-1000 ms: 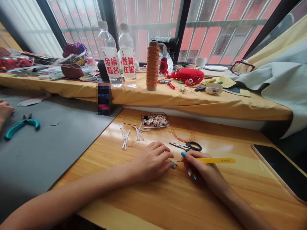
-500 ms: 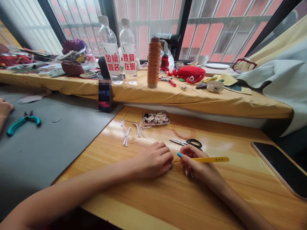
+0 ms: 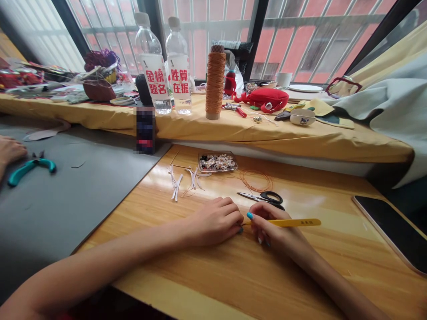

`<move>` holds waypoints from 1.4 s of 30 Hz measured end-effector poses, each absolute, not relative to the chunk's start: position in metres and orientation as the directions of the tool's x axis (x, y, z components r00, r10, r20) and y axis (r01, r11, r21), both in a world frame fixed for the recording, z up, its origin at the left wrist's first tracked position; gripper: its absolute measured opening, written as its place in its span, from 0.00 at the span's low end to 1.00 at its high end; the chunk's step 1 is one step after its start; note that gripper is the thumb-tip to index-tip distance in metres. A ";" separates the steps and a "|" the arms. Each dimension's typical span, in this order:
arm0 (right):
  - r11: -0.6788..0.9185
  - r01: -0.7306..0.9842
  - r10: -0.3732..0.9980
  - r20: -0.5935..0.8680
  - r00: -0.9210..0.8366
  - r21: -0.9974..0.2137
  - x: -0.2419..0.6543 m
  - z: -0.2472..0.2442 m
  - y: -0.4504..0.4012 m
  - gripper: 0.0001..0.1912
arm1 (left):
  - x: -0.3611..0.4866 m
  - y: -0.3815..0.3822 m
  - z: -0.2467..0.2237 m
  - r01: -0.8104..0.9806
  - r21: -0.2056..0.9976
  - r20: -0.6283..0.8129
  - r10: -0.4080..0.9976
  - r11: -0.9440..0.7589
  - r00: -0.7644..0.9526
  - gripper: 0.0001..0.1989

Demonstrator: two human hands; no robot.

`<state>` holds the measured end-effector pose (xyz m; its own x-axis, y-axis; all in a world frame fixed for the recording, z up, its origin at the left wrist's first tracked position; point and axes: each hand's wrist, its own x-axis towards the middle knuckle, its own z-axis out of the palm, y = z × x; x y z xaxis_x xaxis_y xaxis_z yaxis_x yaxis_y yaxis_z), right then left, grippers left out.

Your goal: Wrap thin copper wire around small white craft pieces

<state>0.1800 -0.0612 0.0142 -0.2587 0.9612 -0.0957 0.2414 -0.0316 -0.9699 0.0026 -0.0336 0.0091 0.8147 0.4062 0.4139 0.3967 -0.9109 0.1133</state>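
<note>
In the head view, my right hand point(image 3: 270, 226) is closed around slim yellow tweezers point(image 3: 293, 222), their broad end pointing right and their thin tip reaching the fingertips of my left hand. My left hand point(image 3: 216, 222) rests low on the wooden table with its fingers curled and pressed together. Whatever it pinches is hidden under the fingers. Just beyond my right hand lie small scissors with black handles point(image 3: 271, 198). A coil of thin orange cord point(image 3: 256, 181) is behind them.
A clear box of beads point(image 3: 217, 162) and white strips point(image 3: 176, 186) lie further back. A phone point(image 3: 390, 226) is at right. On the grey mat are teal pliers point(image 3: 31, 169) and another person's hand point(image 3: 11, 151). Bottles point(image 3: 180, 66) and an orange thread spool point(image 3: 215, 84) stand on the ledge.
My two hands keep almost the same pose, with the tweezers still at my left fingertips. The view has shifted slightly. The other person's hand reaches further into view at left.
</note>
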 end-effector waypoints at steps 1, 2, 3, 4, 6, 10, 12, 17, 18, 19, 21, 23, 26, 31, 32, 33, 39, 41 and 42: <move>-0.033 0.242 0.961 -0.097 -0.261 -0.970 0.180 0.014 -0.061 0.10 | 0.002 -0.034 0.009 0.399 0.111 0.413 0.407 -0.910 0.815 0.10; -0.033 0.239 0.961 -0.096 -0.258 -0.971 0.180 0.014 -0.061 0.10 | 0.002 -0.034 0.008 0.400 0.110 0.413 0.408 -0.910 0.814 0.10; -0.035 0.234 0.963 -0.095 -0.251 -0.972 0.180 0.014 -0.061 0.10 | 0.002 -0.034 0.008 0.400 0.109 0.414 0.408 -0.910 0.814 0.10; -0.037 0.230 0.965 -0.094 -0.243 -0.972 0.180 0.014 -0.061 0.10 | 0.002 -0.034 0.007 0.400 0.110 0.414 0.408 -0.910 0.814 0.10; -0.040 0.225 0.968 -0.093 -0.233 -0.974 0.181 0.015 -0.061 0.10 | 0.002 -0.034 0.007 0.400 0.111 0.417 0.408 -0.910 0.812 0.10; -0.035 0.230 0.965 -0.092 -0.245 -0.973 0.181 0.015 -0.061 0.10 | 0.003 -0.033 0.007 0.403 0.107 0.417 0.409 -0.909 0.812 0.10; -0.030 0.234 0.968 -0.087 -0.236 -0.972 0.181 0.015 -0.061 0.10 | 0.003 -0.033 0.007 0.402 0.104 0.416 0.407 -0.910 0.813 0.09; -0.028 0.260 0.966 -0.093 -0.242 -0.965 0.180 0.016 -0.062 0.09 | 0.002 -0.034 0.007 0.404 0.104 0.405 0.410 -0.909 0.818 0.10; -0.022 0.268 0.965 -0.091 -0.246 -0.963 0.180 0.016 -0.063 0.09 | 0.002 -0.034 0.007 0.405 0.102 0.404 0.410 -0.908 0.818 0.11; -0.014 0.278 0.965 -0.086 -0.249 -0.960 0.181 0.016 -0.063 0.09 | 0.002 -0.034 0.007 0.406 0.099 0.405 0.410 -0.908 0.817 0.11; 0.004 0.293 0.965 -0.073 -0.252 -0.956 0.181 0.017 -0.064 0.08 | 0.002 -0.034 0.007 0.404 0.093 0.410 0.405 -0.910 0.817 0.11; 0.019 0.300 0.965 -0.061 -0.255 -0.954 0.181 0.017 -0.064 0.08 | 0.002 -0.034 0.007 0.401 0.089 0.413 0.400 -0.912 0.818 0.11; 0.028 0.312 0.965 -0.056 -0.257 -0.950 0.181 0.019 -0.064 0.07 | 0.002 -0.034 0.008 0.396 0.084 0.413 0.394 -0.914 0.821 0.12; 0.071 0.393 0.963 -0.040 -0.268 -0.917 0.179 0.021 -0.066 0.07 | 0.002 -0.034 0.008 0.394 0.079 0.419 0.389 -0.916 0.820 0.12; 0.094 0.428 0.962 -0.029 -0.271 -0.899 0.179 0.022 -0.066 0.07 | 0.002 -0.034 0.007 0.394 0.077 0.422 0.388 -0.916 0.820 0.12; 0.122 0.473 0.963 -0.012 -0.271 -0.873 0.178 0.022 -0.067 0.07 | 0.002 -0.034 0.007 0.393 0.076 0.423 0.387 -0.916 0.819 0.12; 0.257 0.614 0.956 0.106 -0.272 -0.746 0.173 0.026 -0.071 0.07 | 0.002 -0.033 0.006 0.394 0.071 0.415 0.386 -0.916 0.824 0.13; 0.176 0.543 0.968 0.044 -0.247 -0.821 0.171 0.024 -0.070 0.07 | 0.002 -0.033 0.007 0.396 0.079 0.408 0.392 -0.915 0.825 0.13; 0.122 0.493 0.972 0.005 -0.233 -0.861 0.171 0.022 -0.069 0.08 | 0.002 -0.033 0.007 0.397 0.085 0.404 0.396 -0.914 0.825 0.13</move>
<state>0.1708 -0.0692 0.0222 -0.2330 0.9725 0.0048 0.4931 0.1224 -0.8613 0.0015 -0.0328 0.0072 0.8246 0.3958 0.4042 0.3969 -0.9139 0.0853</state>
